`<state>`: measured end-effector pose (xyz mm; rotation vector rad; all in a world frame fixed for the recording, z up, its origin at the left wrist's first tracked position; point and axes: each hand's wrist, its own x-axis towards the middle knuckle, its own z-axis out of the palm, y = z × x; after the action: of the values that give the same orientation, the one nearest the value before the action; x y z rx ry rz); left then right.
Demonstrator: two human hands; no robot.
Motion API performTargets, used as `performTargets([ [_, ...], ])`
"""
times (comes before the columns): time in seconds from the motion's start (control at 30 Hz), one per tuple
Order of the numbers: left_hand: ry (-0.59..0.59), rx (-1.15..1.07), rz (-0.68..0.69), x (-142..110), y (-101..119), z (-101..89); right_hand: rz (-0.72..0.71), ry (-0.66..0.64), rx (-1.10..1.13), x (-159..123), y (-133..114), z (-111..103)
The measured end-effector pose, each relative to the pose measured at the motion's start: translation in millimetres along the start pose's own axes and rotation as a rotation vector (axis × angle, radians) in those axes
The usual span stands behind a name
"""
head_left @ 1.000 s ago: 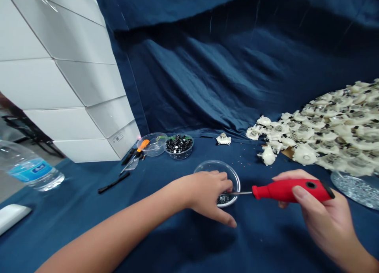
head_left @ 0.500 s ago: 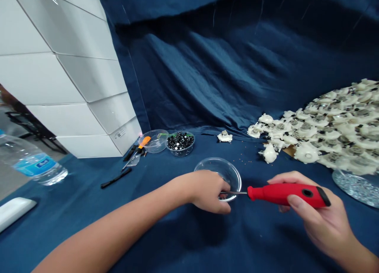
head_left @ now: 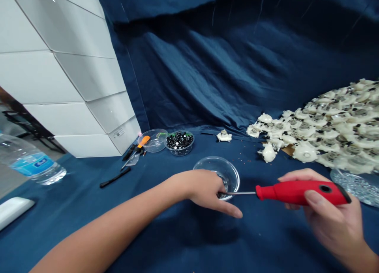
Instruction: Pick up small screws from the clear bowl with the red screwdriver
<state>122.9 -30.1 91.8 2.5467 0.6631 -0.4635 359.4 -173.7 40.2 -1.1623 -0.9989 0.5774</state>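
My left hand [head_left: 207,190] reaches into a small clear bowl [head_left: 225,169] of tiny dark parts at the table's middle; its fingertips are pinched inside the bowl while one finger points out over the cloth. What the pinch holds is hidden. My right hand [head_left: 331,217] grips a red-handled screwdriver [head_left: 299,191], held level, its thin metal shaft pointing left so the tip meets my left fingers at the bowl.
A large heap of white plastic gear parts [head_left: 328,131] fills the right side, one loose part [head_left: 224,136] lying further back. A bowl of black pieces [head_left: 179,143], an orange-handled tool [head_left: 139,148], a water bottle [head_left: 29,162] and white boxes [head_left: 68,75] stand at the left.
My right hand has drawn the screwdriver slightly to the right. One finger of my left hand has stretched out over the cloth again.
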Motion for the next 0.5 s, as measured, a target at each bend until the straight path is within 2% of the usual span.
performTargets([
  [0.07, 0.006, -0.056, 0.017, -1, -3, -2.3, -0.026, 0.042, 0.056, 6, 0, -5],
  [0.17, 0.021, -0.135, 0.056, -3, -9, -8.0, -0.095, 0.020, 0.123, 19, 0, -13],
  [0.27, 0.032, -0.206, 0.087, -5, -14, -14.1, -0.095, 0.051, 0.168, 27, 0, -15],
  [0.4, 0.005, -0.290, 0.081, -5, -18, -17.5, -0.103, 0.037, 0.154, 27, 7, -12],
  [0.5, 0.026, -0.326, 0.053, -2, -20, -15.7, -0.108, 0.015, 0.080, 21, 13, -12],
])
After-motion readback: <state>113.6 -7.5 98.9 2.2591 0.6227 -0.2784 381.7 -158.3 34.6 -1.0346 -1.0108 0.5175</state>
